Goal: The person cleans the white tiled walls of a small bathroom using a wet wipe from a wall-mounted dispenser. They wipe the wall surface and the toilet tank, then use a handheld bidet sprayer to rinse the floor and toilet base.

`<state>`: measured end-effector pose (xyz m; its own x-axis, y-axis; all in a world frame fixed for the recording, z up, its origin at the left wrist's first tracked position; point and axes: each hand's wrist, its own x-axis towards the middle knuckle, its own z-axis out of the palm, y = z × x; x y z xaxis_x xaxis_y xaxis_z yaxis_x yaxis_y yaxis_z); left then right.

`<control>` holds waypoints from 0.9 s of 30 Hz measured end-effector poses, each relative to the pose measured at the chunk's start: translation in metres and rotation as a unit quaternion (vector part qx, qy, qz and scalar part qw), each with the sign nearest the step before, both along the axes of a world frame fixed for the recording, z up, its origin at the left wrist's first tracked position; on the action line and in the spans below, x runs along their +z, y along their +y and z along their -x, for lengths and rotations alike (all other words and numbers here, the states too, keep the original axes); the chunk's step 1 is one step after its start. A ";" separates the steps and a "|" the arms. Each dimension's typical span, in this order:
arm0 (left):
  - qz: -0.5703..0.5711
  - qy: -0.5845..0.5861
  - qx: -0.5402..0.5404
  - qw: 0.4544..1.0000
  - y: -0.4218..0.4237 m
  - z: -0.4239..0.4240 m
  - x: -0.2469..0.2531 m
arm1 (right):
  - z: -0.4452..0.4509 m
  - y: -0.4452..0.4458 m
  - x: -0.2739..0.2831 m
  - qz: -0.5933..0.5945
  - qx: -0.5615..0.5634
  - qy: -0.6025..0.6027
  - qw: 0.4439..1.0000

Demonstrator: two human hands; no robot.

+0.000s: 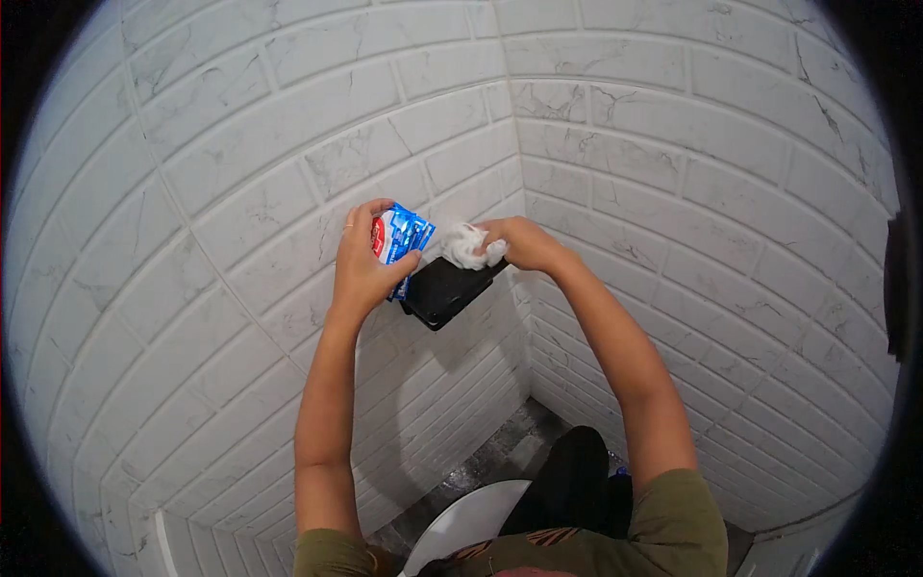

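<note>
My left hand (365, 263) holds several blue-and-white foil packets (402, 234) with a red patch, its thumb across their front. Directly beneath and to the right is a black wall shelf or holder (451, 288), mounted on the tiled wall near the corner. My right hand (520, 241) grips a crumpled white cloth or wad of tissue (465, 247) at the shelf's back right end. The cloth appears to touch the shelf's top. Fingers of the right hand are partly hidden by the white material.
White marble-patterned tile walls (634, 159) meet in a corner behind the shelf. Below are a white rounded rim (469, 516), perhaps a toilet, and a dark grey tiled floor (497, 443). A black object (896, 288) is at the far right edge.
</note>
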<state>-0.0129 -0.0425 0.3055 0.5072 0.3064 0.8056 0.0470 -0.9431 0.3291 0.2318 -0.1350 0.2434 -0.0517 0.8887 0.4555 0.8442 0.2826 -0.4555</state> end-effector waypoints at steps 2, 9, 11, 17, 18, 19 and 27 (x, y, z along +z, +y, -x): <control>0.008 0.000 -0.019 1.000 0.001 0.000 0.000 | 0.006 0.008 -0.012 -0.078 -0.071 -0.044 0.993; 0.004 0.000 -0.013 1.000 0.006 0.002 -0.003 | 0.046 -0.005 0.003 -0.005 0.177 0.015 0.984; 0.006 0.008 -0.022 1.000 0.004 0.004 -0.002 | 0.018 -0.001 0.008 0.071 0.074 0.031 0.994; 0.012 0.020 -0.030 0.999 0.004 0.002 -0.006 | 0.016 0.007 -0.020 -0.096 -0.024 -0.025 0.995; 0.010 0.022 -0.026 0.999 0.004 0.002 -0.007 | 0.025 0.001 -0.015 -0.076 0.000 -0.008 0.997; 0.006 0.017 -0.028 0.999 0.007 0.001 -0.009 | 0.032 -0.004 -0.011 -0.056 0.023 0.009 0.998; 0.014 0.064 -0.043 0.997 0.012 -0.021 -0.021 | 0.009 -0.033 -0.022 -0.251 -0.070 0.219 0.940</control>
<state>0.0079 -0.0304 0.2846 0.6309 0.2787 0.7241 0.0092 -0.9359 0.3522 0.2227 -0.1677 0.2215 0.3402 0.5404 0.7695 0.6513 0.4549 -0.6074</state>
